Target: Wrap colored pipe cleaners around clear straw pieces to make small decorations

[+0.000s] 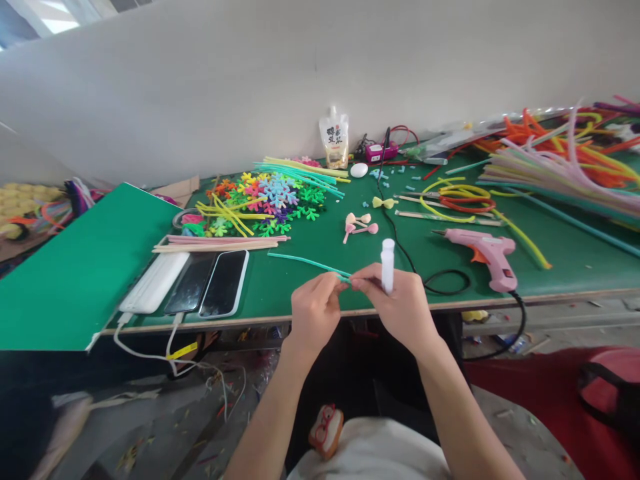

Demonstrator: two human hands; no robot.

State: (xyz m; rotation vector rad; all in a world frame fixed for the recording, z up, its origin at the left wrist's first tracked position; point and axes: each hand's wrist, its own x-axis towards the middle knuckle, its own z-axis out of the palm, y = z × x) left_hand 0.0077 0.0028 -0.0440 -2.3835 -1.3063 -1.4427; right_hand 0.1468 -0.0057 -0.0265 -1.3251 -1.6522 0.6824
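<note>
Over the table's front edge, my left hand is closed in a pinch on a teal pipe cleaner, whose free length points left. Its other end lies between the thumb and fingers of my right hand, also closed and close beside the left. A white cylinder with a narrower neck stands up out of my right hand; its lower part is hidden, and I cannot tell what it is. Beyond my hands lie small pink bent pipe cleaner pieces with rounded ends and a yellow bow-shaped piece.
A pink glue gun lies at right, its cord hanging over the edge. Phones and a white power bank are at left. Behind are colourful snowflake shapes, a drink pouch and pipe cleaner bundles.
</note>
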